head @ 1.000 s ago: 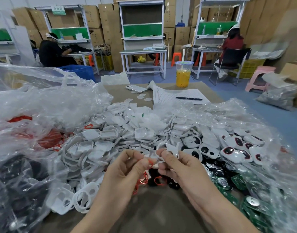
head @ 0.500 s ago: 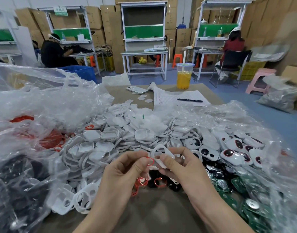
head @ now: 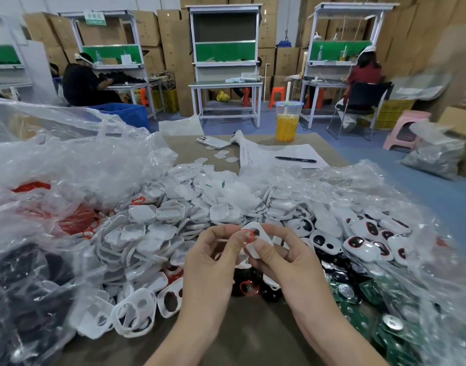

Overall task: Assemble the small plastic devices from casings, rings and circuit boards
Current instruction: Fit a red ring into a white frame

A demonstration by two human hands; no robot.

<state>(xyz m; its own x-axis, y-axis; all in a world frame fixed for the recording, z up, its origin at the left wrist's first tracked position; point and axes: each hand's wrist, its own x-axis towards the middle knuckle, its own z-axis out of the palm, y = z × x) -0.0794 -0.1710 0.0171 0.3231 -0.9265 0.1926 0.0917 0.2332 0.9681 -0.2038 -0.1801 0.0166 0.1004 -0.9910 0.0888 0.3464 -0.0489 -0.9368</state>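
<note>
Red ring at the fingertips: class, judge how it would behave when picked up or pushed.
The red ring is a thin hoop, so probably very light and bendy. Tiny against the left hand, it may slip easily.

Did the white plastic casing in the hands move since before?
Yes. The white plastic casing lifted slightly, away from the loose red ring lying on the brown table.

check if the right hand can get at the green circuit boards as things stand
Probably yes: the nearest circuit boards lie uncovered just right of the right hand, nothing between. But its grip holds the white casing, so that must go first; the left hand pinches the red ring.
</note>
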